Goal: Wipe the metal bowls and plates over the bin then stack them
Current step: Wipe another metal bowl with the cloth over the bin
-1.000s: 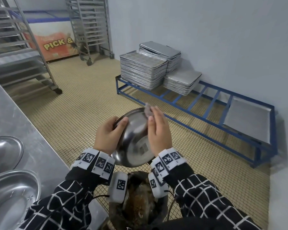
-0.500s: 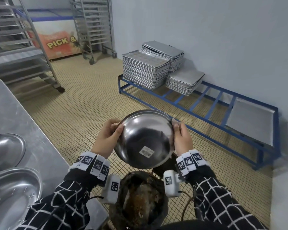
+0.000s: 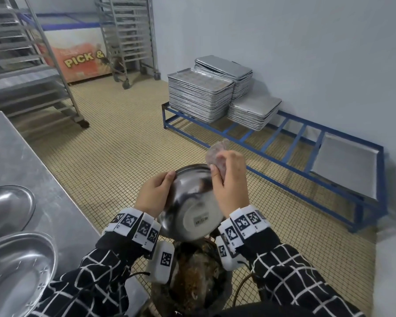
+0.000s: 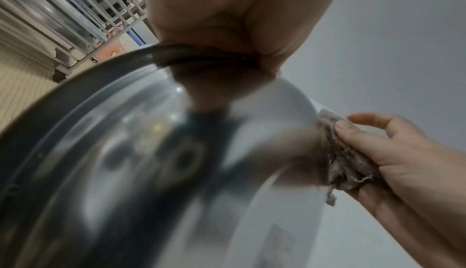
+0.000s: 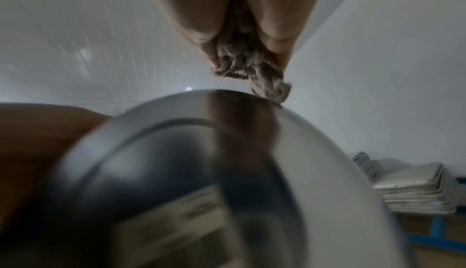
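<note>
A shiny metal bowl (image 3: 192, 202) with a label on its underside is tilted with that underside toward me, above a dirty dark bin (image 3: 192, 284). My left hand (image 3: 154, 193) grips the bowl's left rim (image 4: 201, 57). My right hand (image 3: 229, 179) pinches a crumpled, soiled paper wipe (image 3: 217, 154) and holds it against the bowl's upper right edge. The wipe (image 4: 337, 152) touches the bowl's outer wall (image 4: 277, 132) in the left wrist view. In the right wrist view the wipe (image 5: 249, 69) hangs from my fingers at the bowl's rim (image 5: 227, 101).
A steel table (image 3: 21, 156) at left carries another metal bowl (image 3: 7, 207) and a metal plate (image 3: 14, 271). A blue floor rack (image 3: 284, 138) by the wall holds stacked baking trays (image 3: 199, 94). Wheeled tray racks (image 3: 128, 37) stand behind on the tiled floor.
My right hand moved from the bowl's right rim up to its upper edge with the wipe. The bowl turned more edge-on to me.
</note>
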